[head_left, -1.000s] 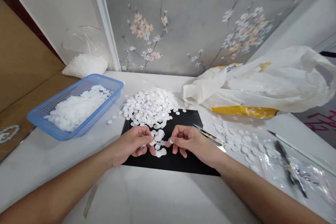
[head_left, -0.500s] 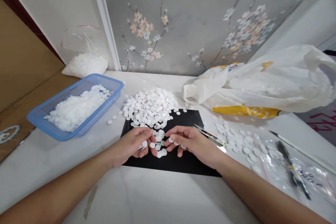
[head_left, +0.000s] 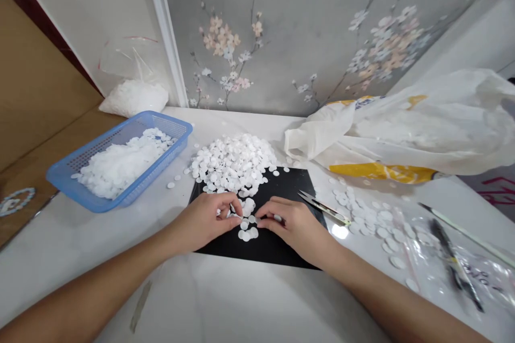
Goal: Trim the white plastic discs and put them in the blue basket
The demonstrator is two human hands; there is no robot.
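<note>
My left hand [head_left: 205,222] is closed, thumb and forefinger pinching at a small white disc, with more white discs tucked in its curled fingers. Facing it, my right hand [head_left: 300,228] has its fingertips pinched together at the edge of a disc; another disc shows inside its fingers. A few loose white discs [head_left: 248,234] lie between and below the hands on a black sheet [head_left: 261,253]. Just behind them rises a large heap of the same white discs [head_left: 233,163], partly resting on the sheet.
A blue plastic basket [head_left: 52,174] holding white discs stands at left, a clear bag [head_left: 134,97] of white pieces behind it. To the right lie a pointed two-bladed metal tool [head_left: 324,208], scattered discs [head_left: 362,217], a black pen [head_left: 456,262] and a large white plastic bag [head_left: 402,134].
Both hands have turned over, knuckles now up, and their fingers have closed into pinches near the loose discs. The view has shifted slightly.
</note>
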